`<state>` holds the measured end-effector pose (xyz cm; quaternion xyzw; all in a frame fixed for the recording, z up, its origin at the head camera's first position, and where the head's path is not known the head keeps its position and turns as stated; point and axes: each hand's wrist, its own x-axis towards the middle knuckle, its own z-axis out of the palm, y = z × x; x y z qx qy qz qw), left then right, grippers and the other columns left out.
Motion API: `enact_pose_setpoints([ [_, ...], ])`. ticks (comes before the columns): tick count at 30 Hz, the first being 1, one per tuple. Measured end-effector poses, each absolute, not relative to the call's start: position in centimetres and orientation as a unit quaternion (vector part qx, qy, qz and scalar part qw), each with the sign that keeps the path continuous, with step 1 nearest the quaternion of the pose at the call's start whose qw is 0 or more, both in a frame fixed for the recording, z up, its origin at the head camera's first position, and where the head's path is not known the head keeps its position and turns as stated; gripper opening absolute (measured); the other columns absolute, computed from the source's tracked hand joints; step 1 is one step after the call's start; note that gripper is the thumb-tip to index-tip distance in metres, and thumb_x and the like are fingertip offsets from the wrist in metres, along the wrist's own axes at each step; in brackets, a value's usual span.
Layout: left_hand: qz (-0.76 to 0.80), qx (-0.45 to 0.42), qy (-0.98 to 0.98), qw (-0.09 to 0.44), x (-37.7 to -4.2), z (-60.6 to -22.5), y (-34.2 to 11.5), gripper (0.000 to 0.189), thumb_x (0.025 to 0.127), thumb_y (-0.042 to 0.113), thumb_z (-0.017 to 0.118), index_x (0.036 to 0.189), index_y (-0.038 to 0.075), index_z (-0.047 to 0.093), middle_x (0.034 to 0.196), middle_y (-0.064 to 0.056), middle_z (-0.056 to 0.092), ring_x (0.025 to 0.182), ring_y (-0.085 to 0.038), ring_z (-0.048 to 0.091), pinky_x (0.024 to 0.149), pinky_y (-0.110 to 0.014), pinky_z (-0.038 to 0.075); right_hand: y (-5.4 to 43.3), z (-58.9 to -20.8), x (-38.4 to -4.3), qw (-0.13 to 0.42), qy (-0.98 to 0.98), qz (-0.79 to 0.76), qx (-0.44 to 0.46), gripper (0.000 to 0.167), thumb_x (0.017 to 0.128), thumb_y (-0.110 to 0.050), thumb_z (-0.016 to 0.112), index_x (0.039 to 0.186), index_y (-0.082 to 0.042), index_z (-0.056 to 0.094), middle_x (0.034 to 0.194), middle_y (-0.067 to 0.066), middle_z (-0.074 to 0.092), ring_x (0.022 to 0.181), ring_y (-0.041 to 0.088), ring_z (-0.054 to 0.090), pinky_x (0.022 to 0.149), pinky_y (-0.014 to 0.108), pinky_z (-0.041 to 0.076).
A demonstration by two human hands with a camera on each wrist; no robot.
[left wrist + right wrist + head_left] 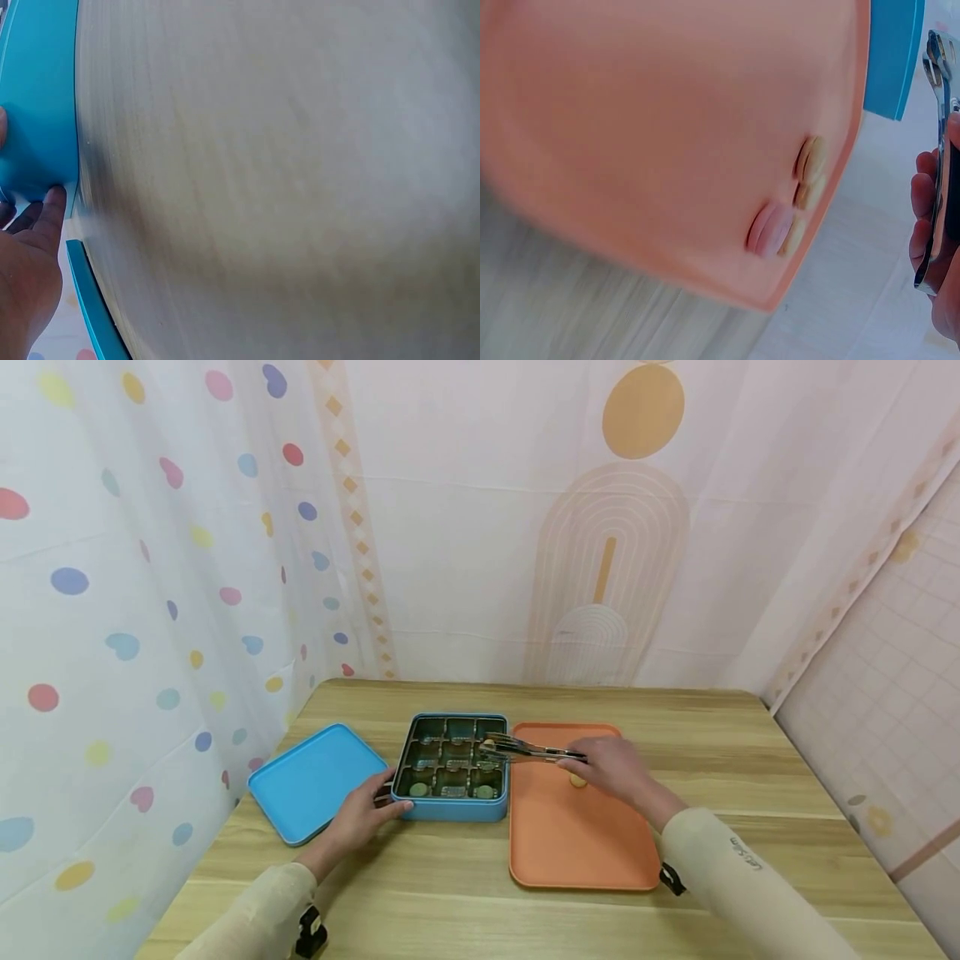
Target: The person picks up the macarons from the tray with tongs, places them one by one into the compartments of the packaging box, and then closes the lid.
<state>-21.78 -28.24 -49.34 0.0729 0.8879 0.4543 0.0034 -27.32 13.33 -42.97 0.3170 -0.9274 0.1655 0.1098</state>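
At the frame's centre, the right hand (613, 770) grips tongs (536, 750), seemingly pinching a macaron (489, 744) over the box (450, 811); loosening could drop it askew. The left hand (362, 815), curled round the box's lower-left corner, could jolt everything by pushing.

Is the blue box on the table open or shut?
Open. In the head view, the blue box shows its compartments uncovered, and what looks like its lid lies beside it on the table.
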Motion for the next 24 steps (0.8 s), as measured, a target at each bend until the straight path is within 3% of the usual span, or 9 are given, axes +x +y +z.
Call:
enact_pose_setpoints([
  [9,0.454,0.072,0.888,0.001,-21.8,-49.3,-28.2,0.074,0.092,0.028,0.073,0.151,0.001,0.038,0.134,-0.021,0.054,0.117,-0.035,0.058,0.089,-0.042,0.055,11.0,-42.8,-28.0,0.096,-0.933,0.148,0.313,0.026,0.098,-0.042,0.061,0.081,-0.023,0.064,0.062,-0.014,0.049,0.052,0.003,0.041,0.053,0.025,0.035],
  [14,0.455,0.069,0.888,0.001,-21.6,-49.3,-28.2,0.074,0.092,0.028,0.073,0.151,0.001,0.038,0.135,-0.022,0.054,0.118,-0.037,0.058,0.09,-0.043,0.054,9.7,-42.8,-28.1,0.084,-0.936,0.149,0.308,0.026,0.099,-0.042,0.06,0.092,-0.02,0.071,0.069,-0.012,0.059,0.057,0.005,0.05,0.057,0.028,0.043],
  [19,0.455,0.066,0.888,0.001,-21.5,-49.1,-28.2,0.075,0.092,0.028,0.073,0.152,0.001,0.037,0.136,-0.022,0.053,0.119,-0.036,0.057,0.091,-0.044,0.054,8.8,-43.2,-28.1,0.081,-0.939,0.137,0.306,0.032,0.097,-0.042,0.062,0.109,-0.015,0.074,0.094,-0.002,0.072,0.076,0.012,0.065,0.069,0.034,0.054],
  [24,0.454,0.068,0.889,0.003,-21.5,-49.0,-28.2,0.076,0.092,0.03,0.073,0.152,0.001,0.036,0.137,-0.022,0.052,0.119,-0.036,0.057,0.091,-0.044,0.053,8.4,-43.5,-28.1,0.078,-0.943,0.137,0.294,0.036,0.096,-0.042,0.065,0.116,-0.014,0.073,0.101,0.001,0.073,0.081,0.015,0.067,0.071,0.036,0.055],
])
